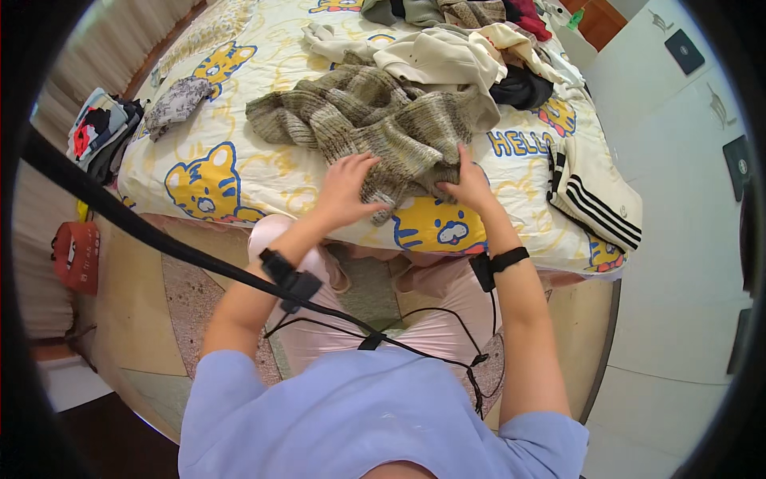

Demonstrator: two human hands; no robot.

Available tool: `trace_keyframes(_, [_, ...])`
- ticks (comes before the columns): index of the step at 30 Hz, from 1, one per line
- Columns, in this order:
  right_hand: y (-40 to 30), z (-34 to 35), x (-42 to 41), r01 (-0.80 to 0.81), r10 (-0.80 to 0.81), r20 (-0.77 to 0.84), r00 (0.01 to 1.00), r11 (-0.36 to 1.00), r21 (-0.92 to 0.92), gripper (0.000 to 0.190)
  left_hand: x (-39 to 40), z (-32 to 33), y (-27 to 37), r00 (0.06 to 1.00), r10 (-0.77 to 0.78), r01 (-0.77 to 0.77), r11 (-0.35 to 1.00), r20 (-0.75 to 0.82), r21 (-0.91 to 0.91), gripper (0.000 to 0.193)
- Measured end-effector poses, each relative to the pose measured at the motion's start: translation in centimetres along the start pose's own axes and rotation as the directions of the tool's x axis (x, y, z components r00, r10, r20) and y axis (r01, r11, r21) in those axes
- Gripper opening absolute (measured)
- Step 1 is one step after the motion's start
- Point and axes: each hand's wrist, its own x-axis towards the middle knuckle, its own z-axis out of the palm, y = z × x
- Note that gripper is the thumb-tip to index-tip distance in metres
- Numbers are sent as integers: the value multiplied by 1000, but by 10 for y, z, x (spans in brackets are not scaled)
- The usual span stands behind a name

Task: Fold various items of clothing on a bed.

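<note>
A rumpled green-brown and cream knit sweater (395, 129) lies on the bed before me. My left hand (347, 191) is at its near left edge, fingers spread and fingertips over the knit. On the sweater's near right edge, the thumb and index finger of my right hand (473, 182) touch the wool, spread apart. Beyond the sweater, and partly against it, lies a cream sweatshirt (443, 57). Both wrists wear black straps with small devices. The underside of the sweater is hidden.
A tiger-print bedspread (287, 185) covers the bed. Folded cream clothing with black stripes (598, 203) lies at the right edge; a grey patterned bundle (179, 108) lies left. More clothes (413, 12) are heaped at the back. White cabinets (664, 239) stand right. A black cable (179, 251) crosses the view.
</note>
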Motion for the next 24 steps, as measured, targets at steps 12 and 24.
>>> trace_keyframes(12, [-62,-84,-72,-260,138,221,965,587,767,77,-32,-59,-64,692,-637,347,-120,340,-930,21])
trace_keyframes(24, [-91,-73,-56,-142,-79,126,989,-255,957,60,-107,-87,-85,393,-867,374,455,-306,-808,49])
